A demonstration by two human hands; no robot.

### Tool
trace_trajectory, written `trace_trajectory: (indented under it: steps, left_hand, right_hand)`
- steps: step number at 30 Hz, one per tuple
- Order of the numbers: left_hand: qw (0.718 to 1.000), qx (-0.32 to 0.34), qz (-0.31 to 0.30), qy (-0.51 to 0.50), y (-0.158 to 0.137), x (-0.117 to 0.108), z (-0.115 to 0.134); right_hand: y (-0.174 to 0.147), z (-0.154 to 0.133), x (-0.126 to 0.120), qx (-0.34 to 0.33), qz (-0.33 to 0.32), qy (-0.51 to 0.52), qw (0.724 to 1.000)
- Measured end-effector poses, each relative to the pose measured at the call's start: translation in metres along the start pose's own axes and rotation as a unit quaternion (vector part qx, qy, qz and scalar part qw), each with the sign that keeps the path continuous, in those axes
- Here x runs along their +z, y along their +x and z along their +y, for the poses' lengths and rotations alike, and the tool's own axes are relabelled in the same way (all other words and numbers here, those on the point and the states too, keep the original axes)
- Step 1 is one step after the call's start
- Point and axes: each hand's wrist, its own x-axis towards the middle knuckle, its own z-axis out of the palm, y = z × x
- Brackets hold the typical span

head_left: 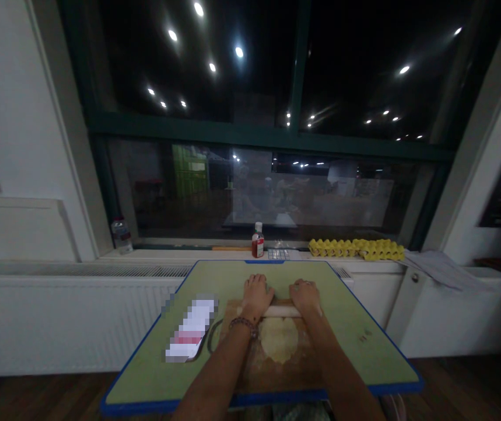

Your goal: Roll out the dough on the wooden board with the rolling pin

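Note:
A pale rolling pin (284,311) lies crosswise at the far edge of a flattened round of dough (279,340). My left hand (256,293) is closed over the pin's left part, its palm hiding that end. Over the right end, my right hand (306,296) rests with fingers curled forward. Beneath the dough is a wooden board (250,377), partly covered by my forearms. A beaded bracelet (244,323) circles my left wrist.
A green table (145,380) with a blue edge carries the board and a phone (193,327) with a pixelated screen. On the windowsill stand a clear bottle (121,237), a small red-labelled bottle (258,241) and yellow egg cartons (355,249). A white radiator (70,324) runs behind the table.

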Motion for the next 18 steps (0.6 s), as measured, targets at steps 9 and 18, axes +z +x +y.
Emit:
trace_trajectory:
  steps: [9,18]
  left_hand:
    - [1.0,-0.007,-0.015,0.014,0.0003,-0.003,0.0018]
    - [0.996,-0.025,-0.09,0.011,0.0016,-0.0082,0.0059]
  right_hand:
    - [0.0019,0.0006,0.004,0.01,-0.021,0.016,1.0]
    - [0.0066,0.0047,0.0071,-0.035,-0.06,0.039,0.997]
